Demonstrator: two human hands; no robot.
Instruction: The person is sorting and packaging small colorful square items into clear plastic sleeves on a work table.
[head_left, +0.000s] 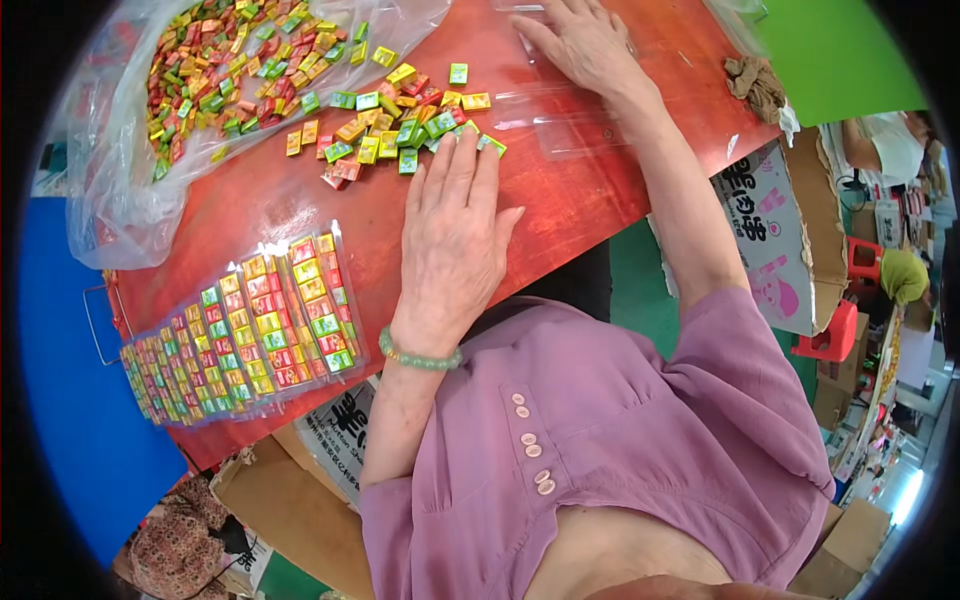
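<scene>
Right, red tabletop [380,232] dominates your view. Clear plastic bag [110,190], heaped with small boxes, covers its 10 o'clock corner. Packed rows of boxes [265,310] at 9, printed carton [770,230] just off the edge at 2–3. Loose boxes [385,125] piled at 11. Your left hand [452,235] is flat, unclenched, fingertips at the pile's near side. Your right hand [585,50] reaches to 1 by clear trays [575,135], fingers extended; grip unclear.
</scene>
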